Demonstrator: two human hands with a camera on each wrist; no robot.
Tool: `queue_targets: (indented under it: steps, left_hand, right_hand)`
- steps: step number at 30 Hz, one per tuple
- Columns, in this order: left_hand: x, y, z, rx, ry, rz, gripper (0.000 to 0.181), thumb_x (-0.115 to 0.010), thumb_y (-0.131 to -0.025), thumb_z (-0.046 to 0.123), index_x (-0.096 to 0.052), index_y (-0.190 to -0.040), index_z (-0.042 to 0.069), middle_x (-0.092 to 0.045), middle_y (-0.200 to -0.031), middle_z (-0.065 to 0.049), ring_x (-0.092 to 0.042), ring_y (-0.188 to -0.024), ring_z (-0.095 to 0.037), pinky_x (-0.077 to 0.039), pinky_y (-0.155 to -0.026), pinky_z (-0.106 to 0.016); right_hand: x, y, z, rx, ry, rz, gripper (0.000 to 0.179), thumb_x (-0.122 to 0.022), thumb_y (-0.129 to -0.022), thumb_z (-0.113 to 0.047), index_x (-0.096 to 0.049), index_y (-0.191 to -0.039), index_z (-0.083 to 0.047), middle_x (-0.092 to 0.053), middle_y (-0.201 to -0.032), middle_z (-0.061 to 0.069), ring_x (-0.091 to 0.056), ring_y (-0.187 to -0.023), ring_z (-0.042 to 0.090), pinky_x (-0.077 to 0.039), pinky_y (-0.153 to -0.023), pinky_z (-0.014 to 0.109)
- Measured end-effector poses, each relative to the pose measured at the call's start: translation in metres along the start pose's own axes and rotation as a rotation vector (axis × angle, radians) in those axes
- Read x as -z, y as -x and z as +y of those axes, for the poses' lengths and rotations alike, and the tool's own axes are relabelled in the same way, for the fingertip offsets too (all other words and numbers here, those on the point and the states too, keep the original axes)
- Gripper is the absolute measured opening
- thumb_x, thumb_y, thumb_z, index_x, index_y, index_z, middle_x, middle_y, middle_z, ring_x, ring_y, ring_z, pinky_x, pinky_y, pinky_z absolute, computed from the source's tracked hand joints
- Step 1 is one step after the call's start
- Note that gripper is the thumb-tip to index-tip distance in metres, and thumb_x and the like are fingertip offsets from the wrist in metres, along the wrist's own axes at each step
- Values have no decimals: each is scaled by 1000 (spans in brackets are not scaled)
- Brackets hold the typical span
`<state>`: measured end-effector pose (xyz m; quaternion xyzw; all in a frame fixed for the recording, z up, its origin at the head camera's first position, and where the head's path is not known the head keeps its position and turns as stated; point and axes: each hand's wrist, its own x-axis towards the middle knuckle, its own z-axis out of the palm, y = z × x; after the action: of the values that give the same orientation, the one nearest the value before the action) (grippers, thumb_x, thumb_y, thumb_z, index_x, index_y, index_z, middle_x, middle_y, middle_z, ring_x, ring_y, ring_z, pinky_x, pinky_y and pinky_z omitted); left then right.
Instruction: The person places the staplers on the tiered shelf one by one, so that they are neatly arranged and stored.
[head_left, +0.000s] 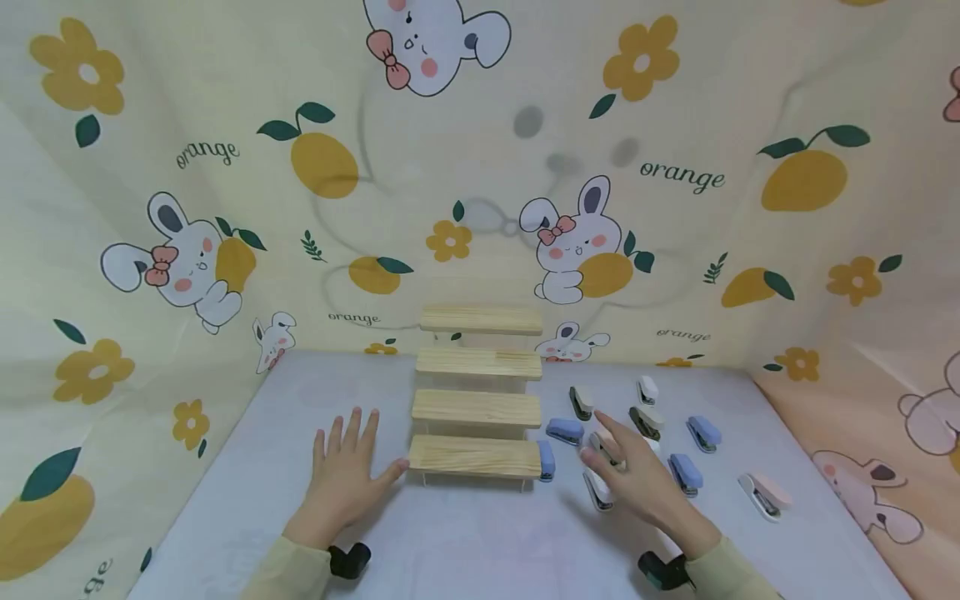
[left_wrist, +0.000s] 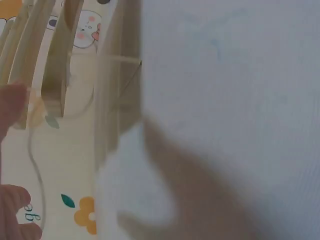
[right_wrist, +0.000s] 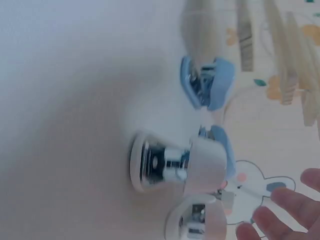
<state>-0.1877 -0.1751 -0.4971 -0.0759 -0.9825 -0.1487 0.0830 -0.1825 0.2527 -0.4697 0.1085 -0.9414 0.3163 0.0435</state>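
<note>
A four-tier wooden step rack (head_left: 475, 456) with clear supports stands in the middle of the table. My left hand (head_left: 341, 479) is spread at its left, thumb tip beside the lowest tier's end; whether it touches cannot be seen. Over a group of mini staplers hovers my right hand (head_left: 641, 482), fingers extended and holding nothing. A blue stapler (head_left: 547, 461) sits against the lowest tier's right end, another blue stapler (head_left: 566, 431) just behind it. Below the right hand's thumb is a white stapler (head_left: 598, 492). In the right wrist view, a pale pink-and-white stapler (right_wrist: 207, 167) appears near the fingers (right_wrist: 285, 210).
More staplers lie at the right: dark green with cream tops (head_left: 581, 403), (head_left: 646, 422) white (head_left: 647, 390), blue (head_left: 686, 473) and pink (head_left: 767, 496). A patterned cloth (head_left: 480, 150) hangs behind and along the sides of the white table (head_left: 480, 542).
</note>
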Motion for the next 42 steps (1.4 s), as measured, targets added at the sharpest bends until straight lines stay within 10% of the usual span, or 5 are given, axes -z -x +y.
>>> queue_targets:
  steps: [5, 19, 33, 42]
  left_hand:
    - [-9, -1, 8, -14, 169, -14, 95, -46, -88, 71, -23, -153, 6, -24, -154, -25, -18, -139, -49, -10, -110, -66]
    - [-27, 1, 22, 94, 1006, -105, 70, -62, -96, 28, -25, -151, 5, -29, -152, -26, -37, -132, -45, -39, -104, -53]
    - [-52, -5, 13, 149, 1061, -318, 75, -61, -92, 47, -23, -153, 25, -33, -150, -26, -34, -137, -38, -24, -112, -56]
    - [-53, -3, 12, 140, 1123, -344, 75, -59, -94, 45, -20, -154, 22, -31, -150, -27, -33, -137, -39, -22, -111, -60]
  right_hand:
    - [1, 3, -1, -94, -201, -45, 65, -48, -98, -51, -35, -149, -13, -43, -147, 15, -49, -123, 41, -41, -98, 59]
    - [-18, 13, 19, -135, -356, -92, 55, -54, -99, -39, -46, -142, -6, -51, -140, 12, -50, -124, 27, -40, -104, 48]
    - [-28, 19, 42, -334, -521, -261, 63, -62, -93, -44, -44, -145, -12, -32, -152, 19, -26, -140, 37, -26, -111, 55]
    - [-20, 17, 54, -272, -590, -378, 65, -61, -95, -34, -35, -150, -12, -22, -156, 20, -15, -142, 43, -17, -109, 66]
